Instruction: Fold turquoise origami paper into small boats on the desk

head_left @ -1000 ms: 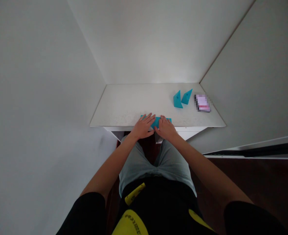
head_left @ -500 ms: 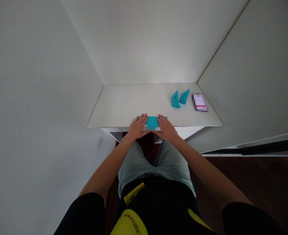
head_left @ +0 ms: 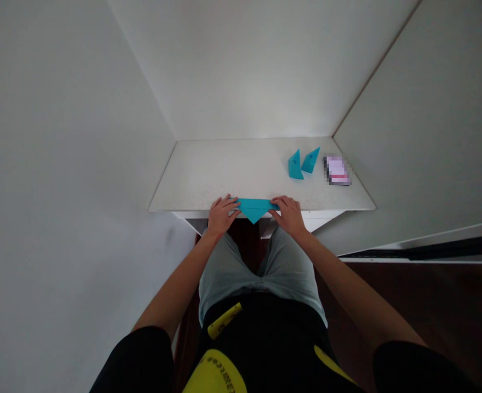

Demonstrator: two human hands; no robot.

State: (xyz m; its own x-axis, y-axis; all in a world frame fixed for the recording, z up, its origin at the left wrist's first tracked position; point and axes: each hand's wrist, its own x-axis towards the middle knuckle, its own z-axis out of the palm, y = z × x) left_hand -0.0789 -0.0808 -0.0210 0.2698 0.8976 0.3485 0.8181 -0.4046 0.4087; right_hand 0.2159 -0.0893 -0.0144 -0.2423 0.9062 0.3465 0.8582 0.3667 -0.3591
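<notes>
Just below frame centre I see the left hand [head_left: 222, 215] and right hand [head_left: 289, 214], fingers pinching opposite ends of a folded blue paper [head_left: 254, 210] at the edge of the surface [head_left: 220, 166].

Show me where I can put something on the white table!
The white table is bare on its left, by the left wall and back wall, and in the middle, behind the blue paper between the left hand and right hand. Crowded: front edge; right end, with two folded blue pieces and a blurred object.
</notes>
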